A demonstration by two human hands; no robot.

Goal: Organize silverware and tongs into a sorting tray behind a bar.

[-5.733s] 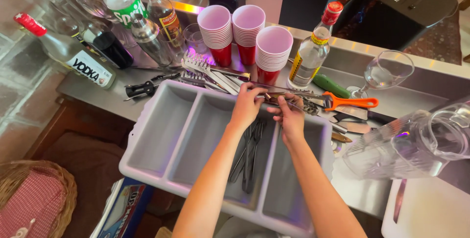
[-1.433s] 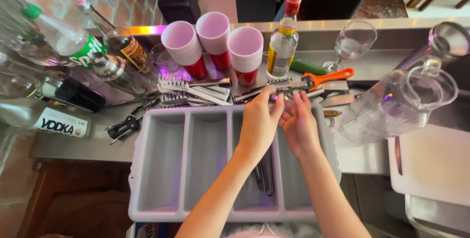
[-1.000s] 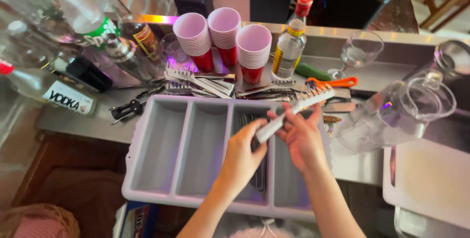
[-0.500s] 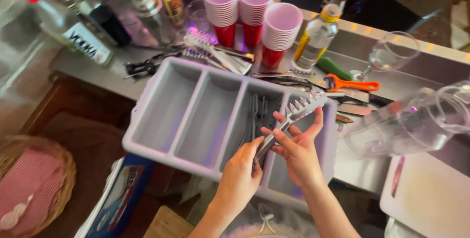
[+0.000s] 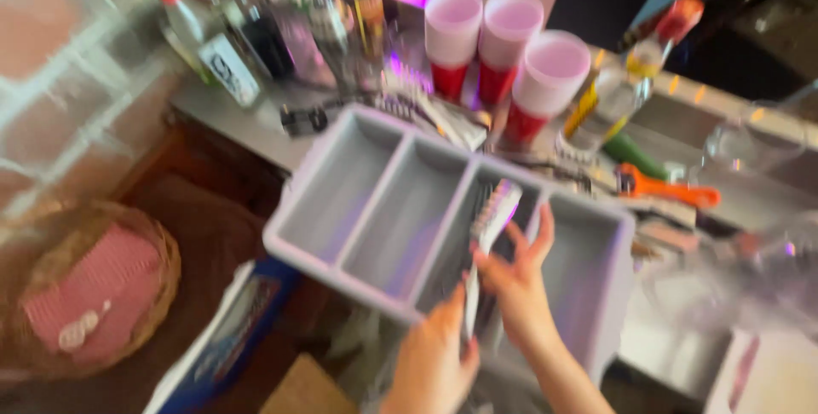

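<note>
Head view, blurred by camera motion, centres on a grey cutlery tray (image 5: 400, 201) with four long compartments, jutting over the counter's near edge. Far left of the tray, down on the floor, sits a wicker basket (image 5: 102, 295) with a red checked cloth. Behind the tray's left corner stand several bottles (image 5: 213, 52); behind its middle, three stacks of red cups (image 5: 503, 56) with pale insides. At the tray's near edge the left hand (image 5: 434, 363) is closed around the lower end of a pair of metal serving tongs (image 5: 487, 248), which slant up over the third compartment from the left, where darker utensils already lie. The right hand (image 5: 520, 282) rests open-fingered against the tongs' upper part, steadying rather than clamping. Half a second ago the tongs were held higher and further right; now they have come down over that third slot. Right of the tray lie an orange-handled tool (image 5: 669, 192) and hazy glassware.
</note>
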